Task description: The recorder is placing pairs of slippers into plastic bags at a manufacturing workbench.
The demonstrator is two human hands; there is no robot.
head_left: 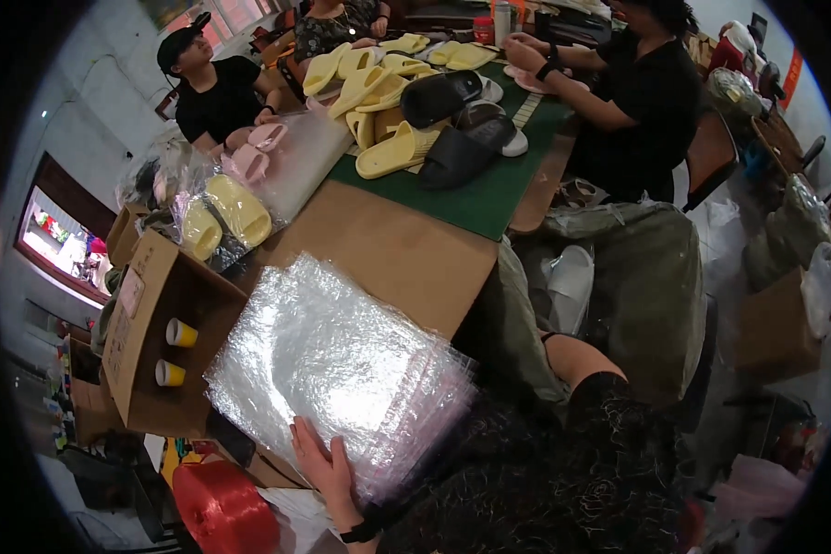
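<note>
A thick stack of clear plastic bags (328,346) lies in front of me on a brown cardboard sheet. My left hand (321,466) rests on its near edge, fingers outstretched and apart, gripping nothing. To the right stands a large greenish sack (632,277), its mouth gaping. A pale grey slide slipper (571,288) shows inside it. My right forearm (582,362) reaches into this sack, and the sack's rim hides my right hand, so its fingers and anything in them cannot be seen.
Yellow slippers (402,152) and black slippers (457,159) are heaped on a green mat (471,208). Left are bagged yellow slippers (240,210) and a cardboard box (138,346) holding two paper cups. A red twine roll (226,508) sits low left. Several people sit around the table.
</note>
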